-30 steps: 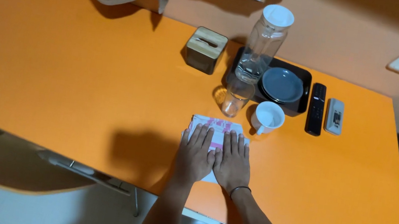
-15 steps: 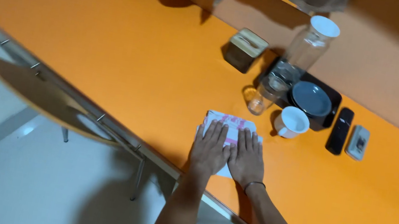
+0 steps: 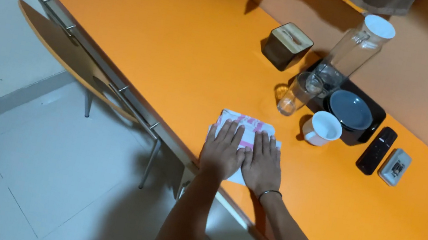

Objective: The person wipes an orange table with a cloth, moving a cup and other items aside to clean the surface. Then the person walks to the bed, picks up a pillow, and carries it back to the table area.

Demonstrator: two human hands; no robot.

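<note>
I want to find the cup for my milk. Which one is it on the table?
Look at the orange table, toward its right end where a black tray sits by the wall. Just in front of that tray, beside the clear drinking glass, stands the white mug. It is the only solid white cup with a handle.

Mug (image 3: pixel 324 128) right of glass (image 3: pixel 296 94)
</note>
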